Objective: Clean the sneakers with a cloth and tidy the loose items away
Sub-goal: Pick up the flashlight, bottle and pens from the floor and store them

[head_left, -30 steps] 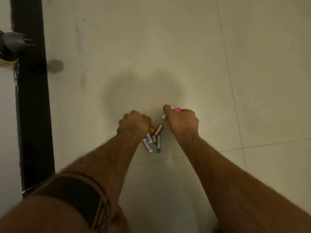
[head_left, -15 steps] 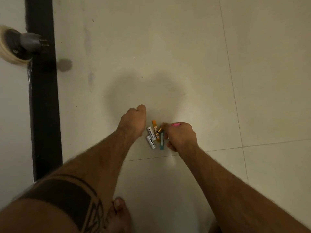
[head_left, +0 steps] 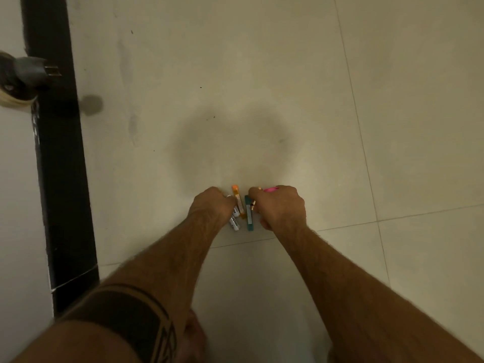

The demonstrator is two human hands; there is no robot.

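Several small tube-shaped items lie bunched on the pale tiled floor between my hands: a white labelled tube (head_left: 235, 221), an orange one (head_left: 237, 200) and a teal one (head_left: 249, 215). My left hand (head_left: 211, 205) is down on the floor at their left, fingers curled over the white tube's upper end. My right hand (head_left: 280, 205) is curled at their right and holds a pink item (head_left: 271, 189) that sticks out past the knuckles, plus a small gold-tipped piece (head_left: 252, 203) at the thumb. No sneakers or cloth are in view.
A black door frame or threshold strip (head_left: 60, 158) runs down the left side. A grey door handle (head_left: 31, 73) juts out at the upper left. My bare foot (head_left: 192, 334) stands below my arms. Tile joints cross the floor.
My left hand came back down from the left onto the white tube. My right hand shifted up and right beside the teal tube, still holding the pink item. The tubes are bunched closer.
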